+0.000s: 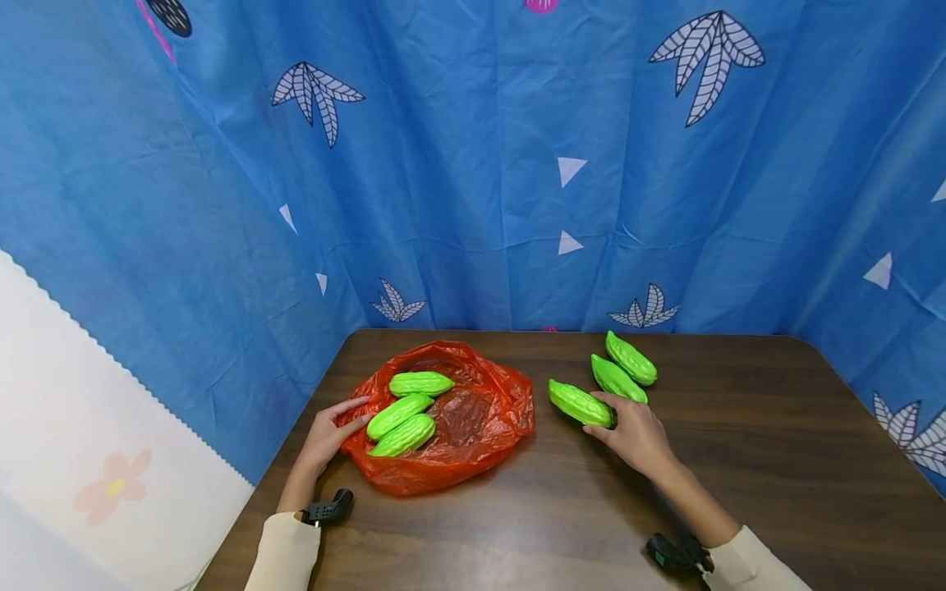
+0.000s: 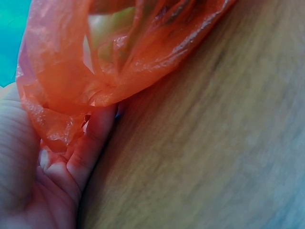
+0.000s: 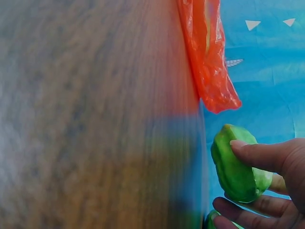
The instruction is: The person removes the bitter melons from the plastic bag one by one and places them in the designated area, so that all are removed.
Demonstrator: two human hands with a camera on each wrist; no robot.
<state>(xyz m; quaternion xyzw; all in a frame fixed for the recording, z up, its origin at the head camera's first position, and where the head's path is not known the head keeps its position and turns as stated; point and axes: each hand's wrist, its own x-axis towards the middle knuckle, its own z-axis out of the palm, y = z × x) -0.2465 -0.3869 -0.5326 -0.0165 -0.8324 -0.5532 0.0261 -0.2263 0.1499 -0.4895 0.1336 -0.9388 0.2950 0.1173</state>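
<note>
A red plastic bag (image 1: 473, 460) lies spread with its mouth up, and three bright green bitter melons (image 1: 399, 416) rest in it. On the bag's left rim is my left hand (image 1: 325, 437); the left wrist view shows the thin red plastic (image 2: 62, 105) gathered between thumb and fingers. To the right of the bag, my right hand (image 1: 637, 433) grips another bitter melon (image 1: 580, 403) by its right end. In the right wrist view the thumb presses on one side of that bitter melon (image 3: 233, 167), with fingers behind it.
Two more bitter melons (image 1: 631, 359) lie side by side just beyond my right hand. The dark wooden table (image 1: 746, 435) ends at a blue patterned curtain (image 1: 473, 164) behind. A white cloth (image 1: 89, 460) hangs on the left.
</note>
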